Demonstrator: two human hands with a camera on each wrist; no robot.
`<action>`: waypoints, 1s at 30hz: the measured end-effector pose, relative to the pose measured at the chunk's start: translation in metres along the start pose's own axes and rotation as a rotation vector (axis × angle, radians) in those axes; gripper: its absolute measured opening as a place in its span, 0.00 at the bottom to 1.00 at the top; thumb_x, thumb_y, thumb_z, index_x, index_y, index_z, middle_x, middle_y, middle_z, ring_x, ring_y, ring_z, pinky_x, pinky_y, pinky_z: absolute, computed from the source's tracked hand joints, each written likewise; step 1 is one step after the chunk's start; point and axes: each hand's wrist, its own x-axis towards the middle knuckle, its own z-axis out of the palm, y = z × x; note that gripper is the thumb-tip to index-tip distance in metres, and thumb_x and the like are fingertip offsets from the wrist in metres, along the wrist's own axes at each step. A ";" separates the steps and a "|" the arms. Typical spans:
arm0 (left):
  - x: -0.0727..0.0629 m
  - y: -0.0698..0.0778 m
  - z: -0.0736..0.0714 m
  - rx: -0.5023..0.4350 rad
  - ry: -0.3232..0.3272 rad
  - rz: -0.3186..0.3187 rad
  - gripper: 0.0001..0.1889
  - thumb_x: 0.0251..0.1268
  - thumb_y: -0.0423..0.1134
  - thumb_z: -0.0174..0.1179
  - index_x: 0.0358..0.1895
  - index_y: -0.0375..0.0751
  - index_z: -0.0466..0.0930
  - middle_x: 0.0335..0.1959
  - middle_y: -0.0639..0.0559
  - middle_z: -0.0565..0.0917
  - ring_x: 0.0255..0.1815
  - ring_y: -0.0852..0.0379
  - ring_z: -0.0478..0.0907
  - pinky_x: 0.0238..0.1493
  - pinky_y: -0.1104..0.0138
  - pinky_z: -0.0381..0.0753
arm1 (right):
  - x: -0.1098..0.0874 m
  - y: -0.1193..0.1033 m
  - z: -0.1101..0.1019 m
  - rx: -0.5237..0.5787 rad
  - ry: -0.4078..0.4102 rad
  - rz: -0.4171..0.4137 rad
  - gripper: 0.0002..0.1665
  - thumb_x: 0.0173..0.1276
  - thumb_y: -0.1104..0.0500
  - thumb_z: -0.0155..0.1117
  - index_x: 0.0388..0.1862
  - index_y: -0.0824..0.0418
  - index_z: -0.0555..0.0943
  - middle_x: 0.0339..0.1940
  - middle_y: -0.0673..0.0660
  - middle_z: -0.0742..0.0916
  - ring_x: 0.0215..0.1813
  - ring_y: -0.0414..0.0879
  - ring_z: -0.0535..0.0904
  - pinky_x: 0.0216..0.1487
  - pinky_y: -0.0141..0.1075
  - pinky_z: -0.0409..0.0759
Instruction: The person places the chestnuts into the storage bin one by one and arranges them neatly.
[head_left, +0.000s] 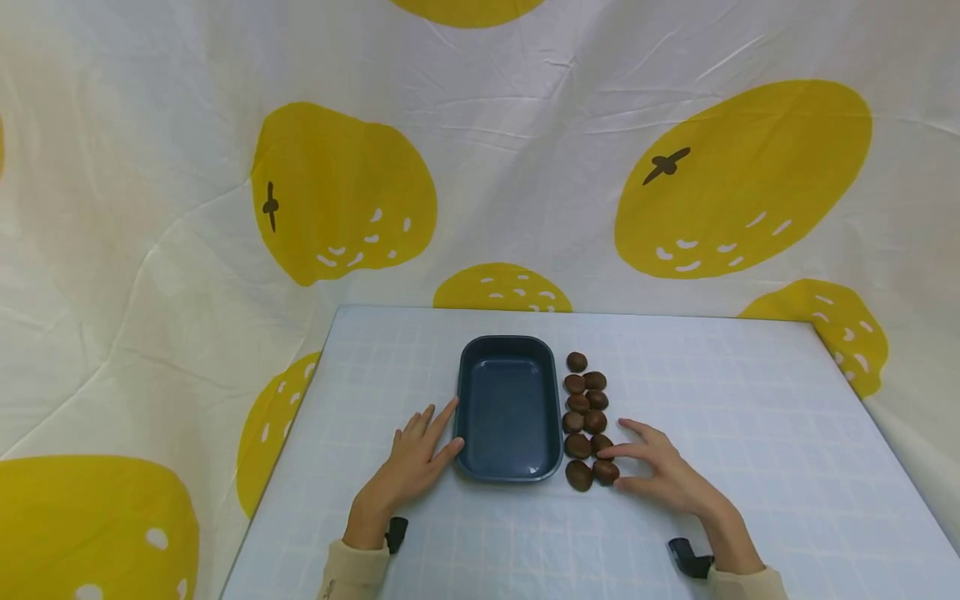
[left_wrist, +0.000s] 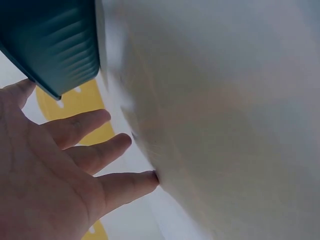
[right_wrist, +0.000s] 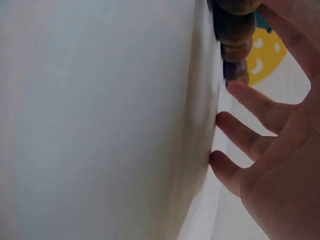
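A dark blue rectangular tray point(head_left: 510, 481) lies in the middle of the table in the head view, with nothing inside. At its left side is my left hand point(head_left: 416, 460), fingers spread, the index fingertip and thumb touching the rim. Several brown chestnuts point(head_left: 578, 446) form two uneven columns along the tray's right side. My right hand point(head_left: 667, 475) reaches in from the right, thumb and index finger on either side of the nearest right-hand chestnut point(head_left: 606, 473). Its other fingers are spread, their tips low by the table in the right wrist view; the thumb's contact is hidden there.
A pale checked cloth covers the table point(head_left: 765, 433). Behind it hangs a white curtain point(head_left: 525, 192) with large yellow fruit prints. Dark wrist-camera mounts point(head_left: 688, 558) show by both sleeves.
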 end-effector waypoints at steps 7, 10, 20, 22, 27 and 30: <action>0.001 0.000 -0.001 0.007 -0.012 -0.007 0.36 0.75 0.66 0.44 0.81 0.68 0.46 0.78 0.34 0.54 0.77 0.30 0.48 0.67 0.29 0.41 | 0.003 -0.002 0.002 -0.067 -0.038 0.047 0.27 0.54 0.58 0.81 0.52 0.35 0.87 0.75 0.64 0.67 0.72 0.67 0.56 0.60 0.72 0.59; 0.001 -0.001 0.000 0.000 -0.008 -0.004 0.36 0.76 0.65 0.45 0.81 0.67 0.47 0.78 0.34 0.55 0.77 0.30 0.48 0.67 0.28 0.40 | 0.004 -0.002 0.002 -0.078 -0.041 0.047 0.28 0.54 0.60 0.81 0.52 0.35 0.87 0.75 0.64 0.66 0.72 0.67 0.56 0.60 0.72 0.60; 0.001 -0.001 0.000 -0.002 -0.003 0.004 0.36 0.76 0.65 0.44 0.81 0.66 0.46 0.78 0.34 0.55 0.77 0.31 0.48 0.67 0.28 0.40 | 0.004 -0.004 0.002 -0.074 -0.032 0.037 0.28 0.53 0.61 0.81 0.49 0.34 0.87 0.75 0.64 0.67 0.72 0.68 0.55 0.59 0.72 0.59; 0.001 0.000 -0.001 -0.004 -0.008 0.003 0.36 0.76 0.66 0.44 0.81 0.67 0.46 0.78 0.34 0.55 0.77 0.31 0.48 0.67 0.29 0.40 | 0.004 -0.003 0.002 -0.073 -0.029 0.034 0.27 0.52 0.60 0.82 0.48 0.33 0.87 0.75 0.63 0.67 0.72 0.68 0.55 0.59 0.72 0.59; 0.001 0.000 -0.001 -0.004 -0.008 0.004 0.36 0.75 0.66 0.44 0.81 0.67 0.45 0.77 0.33 0.56 0.77 0.30 0.49 0.67 0.28 0.41 | 0.004 -0.002 0.002 -0.082 -0.030 0.030 0.27 0.52 0.57 0.82 0.48 0.33 0.86 0.74 0.63 0.68 0.71 0.67 0.56 0.59 0.72 0.59; 0.000 0.000 -0.001 -0.007 -0.008 0.004 0.36 0.75 0.66 0.44 0.81 0.67 0.45 0.77 0.33 0.56 0.77 0.30 0.49 0.67 0.28 0.41 | 0.004 -0.002 0.003 -0.092 -0.031 0.031 0.26 0.52 0.56 0.83 0.48 0.32 0.86 0.74 0.62 0.68 0.71 0.67 0.57 0.59 0.72 0.60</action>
